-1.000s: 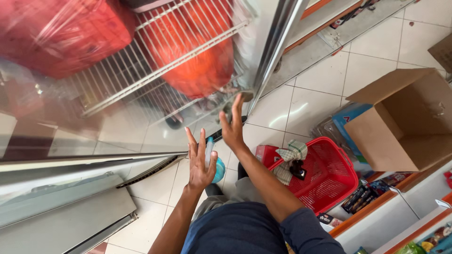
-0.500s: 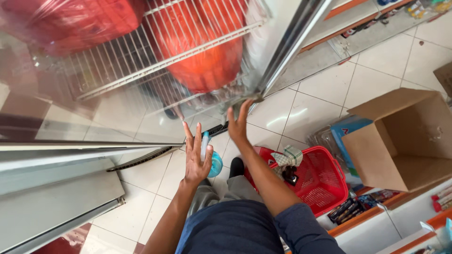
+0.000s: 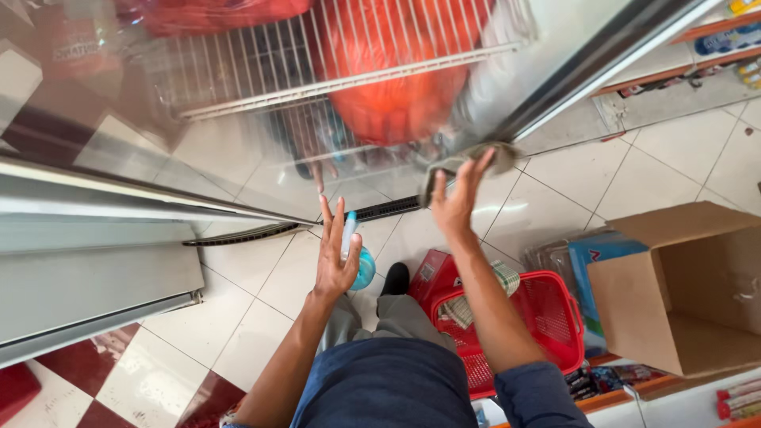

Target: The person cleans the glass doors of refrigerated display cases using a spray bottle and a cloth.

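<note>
I look down along a glass fridge door (image 3: 238, 178). My right hand (image 3: 453, 204) presses a grey cloth (image 3: 479, 157) flat against the lower right part of the glass, near the door's metal edge. My left hand (image 3: 336, 260) is raised beside it, lower and to the left, with its fingers around a small teal spray bottle (image 3: 363, 268) whose white nozzle points up. Behind the glass a white wire shelf (image 3: 341, 75) carries red bags (image 3: 396, 99).
A red shopping basket (image 3: 547, 317) with a few items stands on the tiled floor by my right leg. An open cardboard box (image 3: 682, 293) sits to its right, above low shelves with goods. The fridge's grey lower frame (image 3: 95, 277) juts out at left.
My right hand has moved up and to the right across the glass with the cloth. My left hand has stayed close below it, still on the bottle.
</note>
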